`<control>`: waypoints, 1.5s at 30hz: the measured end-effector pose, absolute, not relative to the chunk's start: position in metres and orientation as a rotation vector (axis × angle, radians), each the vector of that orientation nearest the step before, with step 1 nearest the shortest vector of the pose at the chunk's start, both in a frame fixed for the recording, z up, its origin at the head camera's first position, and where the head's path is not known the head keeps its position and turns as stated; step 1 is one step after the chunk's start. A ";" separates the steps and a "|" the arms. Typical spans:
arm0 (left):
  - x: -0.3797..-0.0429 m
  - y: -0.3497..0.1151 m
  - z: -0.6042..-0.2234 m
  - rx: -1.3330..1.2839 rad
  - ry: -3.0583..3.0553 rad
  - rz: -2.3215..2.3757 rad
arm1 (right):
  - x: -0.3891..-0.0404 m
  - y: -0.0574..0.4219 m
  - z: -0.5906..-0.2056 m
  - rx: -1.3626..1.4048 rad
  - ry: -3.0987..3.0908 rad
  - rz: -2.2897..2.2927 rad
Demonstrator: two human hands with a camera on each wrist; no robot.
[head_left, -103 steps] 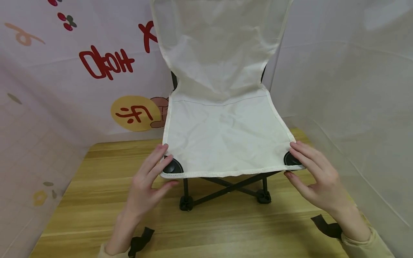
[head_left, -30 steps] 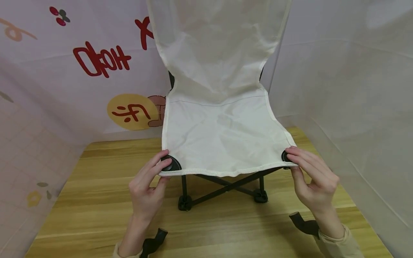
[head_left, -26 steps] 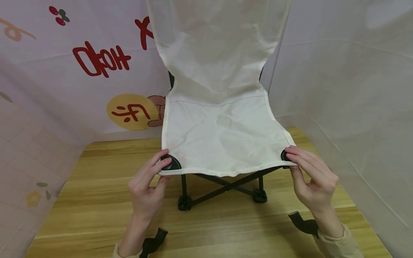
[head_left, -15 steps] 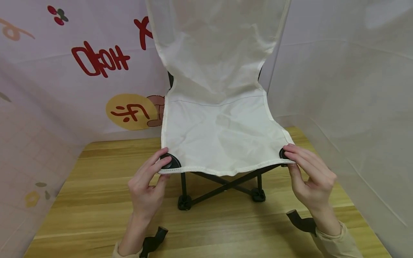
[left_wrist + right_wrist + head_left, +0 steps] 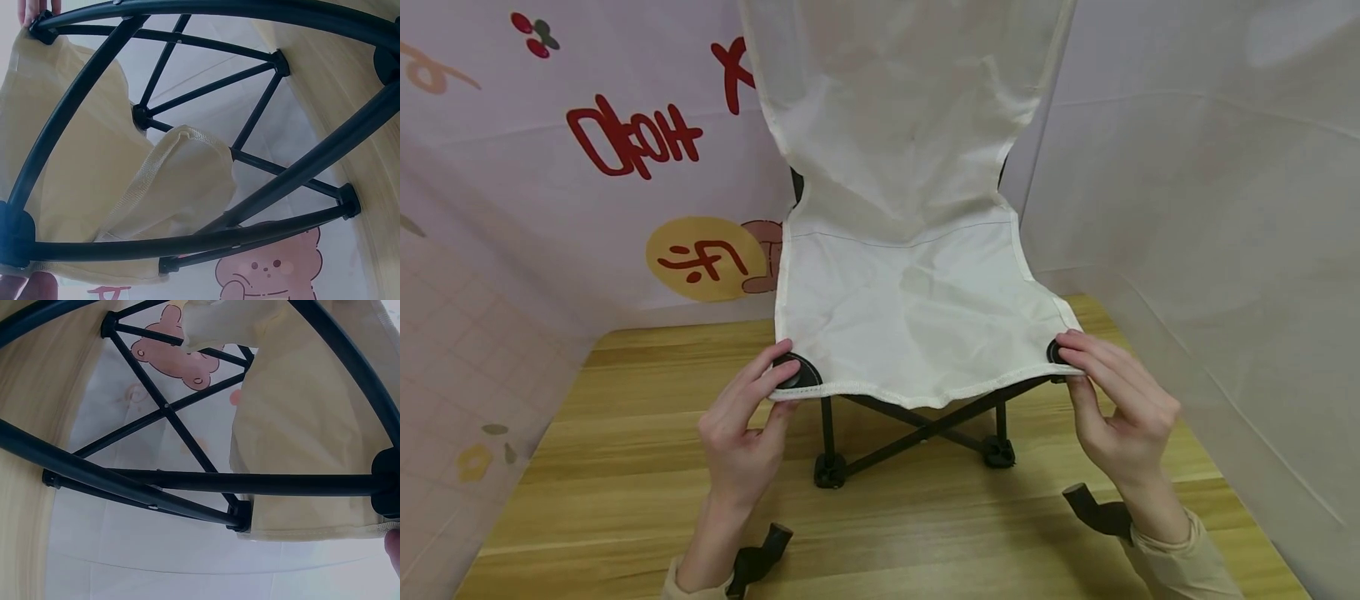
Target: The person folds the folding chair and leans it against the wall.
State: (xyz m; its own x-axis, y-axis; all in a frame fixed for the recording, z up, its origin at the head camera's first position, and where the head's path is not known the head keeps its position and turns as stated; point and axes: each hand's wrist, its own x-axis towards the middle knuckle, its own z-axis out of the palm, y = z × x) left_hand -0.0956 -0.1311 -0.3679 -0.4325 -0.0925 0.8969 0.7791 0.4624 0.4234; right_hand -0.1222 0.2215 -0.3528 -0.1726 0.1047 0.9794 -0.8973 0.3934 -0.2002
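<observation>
Chair in the centre of the head view, up on the desk: cream fabric, creased, black patches at both front corners. Your left hand pinches the lower-left corner, fingers on top, thumb beneath; your right hand has the lower-right corner likewise. Good places to hold, though that cloth looks soft and should give; the dark frame looks stiff.

Left wrist view: curved tubes sweep across, slim, so probably light overall, cloth slack behind them.

Right wrist view: crossed bars at centre-left, a joint at the right edge; you can't tell your grip there. Nothing looks fragile or slippery.
</observation>
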 end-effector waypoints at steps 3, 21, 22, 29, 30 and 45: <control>-0.096 -0.131 -0.367 -0.590 -1.740 -1.125 | -0.122 0.220 -0.352 0.751 -1.462 1.057; -0.100 -0.126 -0.360 -0.577 -1.737 -1.118 | -0.129 0.213 -0.346 0.739 -1.435 1.075; -0.101 -0.126 -0.360 -0.574 -1.740 -1.115 | -0.130 0.213 -0.346 0.739 -1.433 1.076; -0.105 -0.120 -0.359 -0.561 -1.724 -1.097 | -0.137 0.214 -0.345 0.747 -1.418 1.087; -0.105 -0.120 -0.359 -0.561 -1.719 -1.095 | -0.137 0.214 -0.345 0.748 -1.418 1.087; -0.110 -0.112 -0.352 -0.555 -1.692 -1.094 | -0.145 0.209 -0.340 0.740 -1.394 1.109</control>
